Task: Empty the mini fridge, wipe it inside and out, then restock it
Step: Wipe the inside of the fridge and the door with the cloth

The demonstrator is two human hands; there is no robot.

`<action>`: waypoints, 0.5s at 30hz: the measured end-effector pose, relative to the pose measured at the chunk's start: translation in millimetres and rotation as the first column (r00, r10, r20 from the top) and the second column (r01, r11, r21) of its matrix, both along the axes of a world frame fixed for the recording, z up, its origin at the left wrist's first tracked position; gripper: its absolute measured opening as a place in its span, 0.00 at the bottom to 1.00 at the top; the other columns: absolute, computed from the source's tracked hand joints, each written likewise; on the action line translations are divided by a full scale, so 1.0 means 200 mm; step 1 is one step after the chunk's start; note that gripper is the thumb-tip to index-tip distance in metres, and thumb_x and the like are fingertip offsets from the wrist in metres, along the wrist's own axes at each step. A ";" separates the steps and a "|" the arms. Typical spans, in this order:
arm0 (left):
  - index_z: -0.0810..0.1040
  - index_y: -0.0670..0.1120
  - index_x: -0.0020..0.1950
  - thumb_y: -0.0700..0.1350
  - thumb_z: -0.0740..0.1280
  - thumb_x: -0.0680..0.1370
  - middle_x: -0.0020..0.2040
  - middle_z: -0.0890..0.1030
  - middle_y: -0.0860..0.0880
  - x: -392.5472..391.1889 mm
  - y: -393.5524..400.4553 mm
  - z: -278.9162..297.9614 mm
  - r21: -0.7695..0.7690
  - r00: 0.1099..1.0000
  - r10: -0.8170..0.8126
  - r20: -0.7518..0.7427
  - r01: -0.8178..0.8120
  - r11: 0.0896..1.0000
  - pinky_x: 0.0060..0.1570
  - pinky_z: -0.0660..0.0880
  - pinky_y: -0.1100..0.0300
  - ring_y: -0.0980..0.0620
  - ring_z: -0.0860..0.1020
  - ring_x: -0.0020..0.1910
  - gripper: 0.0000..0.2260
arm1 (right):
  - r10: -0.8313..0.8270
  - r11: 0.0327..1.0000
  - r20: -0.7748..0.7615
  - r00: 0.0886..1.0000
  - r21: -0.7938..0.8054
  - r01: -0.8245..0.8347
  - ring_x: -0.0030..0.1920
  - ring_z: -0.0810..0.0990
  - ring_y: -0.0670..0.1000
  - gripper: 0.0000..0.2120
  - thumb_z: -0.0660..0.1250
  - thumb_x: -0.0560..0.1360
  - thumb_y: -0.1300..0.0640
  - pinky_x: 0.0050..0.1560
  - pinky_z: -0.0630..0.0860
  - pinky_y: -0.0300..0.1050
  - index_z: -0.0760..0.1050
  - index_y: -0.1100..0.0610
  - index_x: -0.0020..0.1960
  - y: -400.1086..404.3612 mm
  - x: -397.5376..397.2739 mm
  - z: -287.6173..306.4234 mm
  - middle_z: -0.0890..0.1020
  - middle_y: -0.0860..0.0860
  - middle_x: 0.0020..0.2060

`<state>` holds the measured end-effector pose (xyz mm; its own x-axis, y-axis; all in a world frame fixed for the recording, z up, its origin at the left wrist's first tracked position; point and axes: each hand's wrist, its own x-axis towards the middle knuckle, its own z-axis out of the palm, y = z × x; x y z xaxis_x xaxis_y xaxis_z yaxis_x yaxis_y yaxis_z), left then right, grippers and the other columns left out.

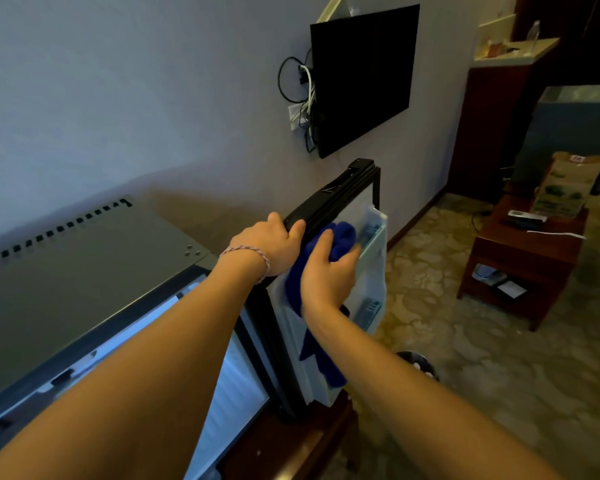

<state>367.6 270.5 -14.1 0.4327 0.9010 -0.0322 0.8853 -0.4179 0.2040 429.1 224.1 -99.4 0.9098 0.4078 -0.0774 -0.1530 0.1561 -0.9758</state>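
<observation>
The mini fridge stands at the left with its grey top toward me and its door swung open to the right. My left hand grips the black top edge of the door. My right hand holds a bunched blue cloth against the white inner side of the door, near the upper door shelf. A tail of the cloth hangs down the door liner. The lit white interior shows below my left forearm, which hides most of it.
A black TV with loose cables hangs on the wall above the door. A low wooden table with a remote and a cardboard box stands at the right on patterned carpet. A dark round object sits on the floor near the door.
</observation>
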 end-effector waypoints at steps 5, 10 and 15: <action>0.64 0.47 0.54 0.66 0.48 0.82 0.41 0.72 0.49 0.00 0.00 -0.02 0.026 1.000 -0.024 -0.014 0.024 0.999 0.39 0.69 0.51 0.49 0.73 0.37 0.22 | -0.039 0.999 -0.082 0.996 -0.024 0.037 0.49 0.78 0.51 0.07 0.61 0.82 0.45 0.47 0.73 0.47 0.65 0.44 0.55 0.03 0.07 0.02 0.78 0.48 0.51; 0.64 0.47 0.54 0.64 0.49 0.83 0.42 0.71 0.48 -0.01 0.01 -0.01 0.018 0.999 -0.041 0.004 0.041 0.999 0.40 0.67 0.52 0.50 0.71 0.36 0.20 | -0.026 0.997 -0.131 0.991 -0.070 0.017 0.57 0.80 0.56 0.20 0.59 0.82 0.44 0.60 0.76 0.54 0.69 0.53 0.69 0.17 0.33 0.05 0.80 0.53 0.59; 0.64 0.47 0.55 0.64 0.49 0.82 0.40 0.71 0.50 -0.01 0.01 -0.02 0.012 0.998 -0.059 0.004 0.059 0.998 0.37 0.67 0.53 0.51 0.71 0.37 0.20 | -0.025 0.999 -0.134 0.991 -0.039 0.020 0.54 0.80 0.52 0.13 0.61 0.83 0.47 0.52 0.74 0.46 0.72 0.54 0.62 0.24 0.57 0.09 0.78 0.48 0.50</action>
<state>364.9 272.7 -17.2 0.4848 0.8744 -0.0196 0.8585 -0.4715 0.2019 543.4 271.8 -81.3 0.8989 0.3819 -0.2146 -0.2803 0.1249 -0.9517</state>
